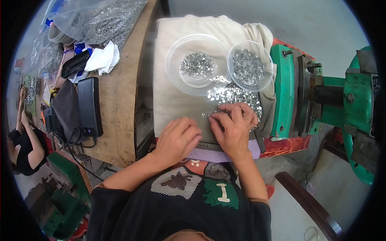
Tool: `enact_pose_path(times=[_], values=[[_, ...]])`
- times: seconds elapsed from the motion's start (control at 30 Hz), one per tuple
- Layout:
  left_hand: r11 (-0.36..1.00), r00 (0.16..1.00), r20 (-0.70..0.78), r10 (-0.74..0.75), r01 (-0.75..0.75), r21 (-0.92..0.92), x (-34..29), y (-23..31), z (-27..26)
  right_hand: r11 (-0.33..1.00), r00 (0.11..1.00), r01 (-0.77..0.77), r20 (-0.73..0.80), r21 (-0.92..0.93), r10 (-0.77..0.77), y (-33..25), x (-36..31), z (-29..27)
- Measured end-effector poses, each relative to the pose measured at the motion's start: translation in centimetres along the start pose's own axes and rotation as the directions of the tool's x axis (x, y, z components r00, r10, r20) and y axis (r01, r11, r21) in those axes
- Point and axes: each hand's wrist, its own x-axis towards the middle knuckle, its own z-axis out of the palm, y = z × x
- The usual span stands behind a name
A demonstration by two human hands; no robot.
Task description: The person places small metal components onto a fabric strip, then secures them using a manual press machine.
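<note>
The right hand [234, 127] pinches tiny shiny metal bits [235, 95] from the loose pile on the cream cloth [173, 80], likely so none roll away. The left hand [178, 137] rests curled beside it, holding nothing seen. Two clear bowls [199, 64] sit close behind, easy to reach.

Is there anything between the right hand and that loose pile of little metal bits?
Nothing visible. The right hand rests on the cloth with its fingertips already at the near edge of the loose pile. The two clear bowls sit beyond the pile.
</note>
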Motion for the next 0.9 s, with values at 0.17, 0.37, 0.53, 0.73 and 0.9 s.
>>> enact_pose_path(times=[0.17,0.37,0.53,0.73,0.9], values=[[0.986,0.993,-0.115,-0.026,0.044,0.160,2.1,-0.6,-0.1,0.994,0.999,0.045,-0.015,-0.102,-0.047,-0.4,-1.7,-1.2],[0.973,0.996,-0.084,-0.023,0.041,0.228,3.1,-0.6,0.7,0.993,0.999,0.033,0.032,-0.115,-0.029,-0.5,-2.4,-1.4],[0.981,0.997,-0.026,-0.073,0.077,0.179,2.0,-0.2,0.0,0.999,0.999,0.011,0.030,-0.048,-0.009,-0.6,-1.8,-0.9],[0.988,0.994,0.025,-0.109,0.105,0.109,1.6,-0.8,-0.6,0.999,0.997,0.036,0.072,0.030,-0.038,-1.1,-4.0,-3.2],[0.995,0.991,0.111,-0.070,0.061,0.080,1.6,-1.3,-1.0,0.997,0.991,0.004,0.133,0.080,-0.015,-1.0,-4.8,-3.3]])
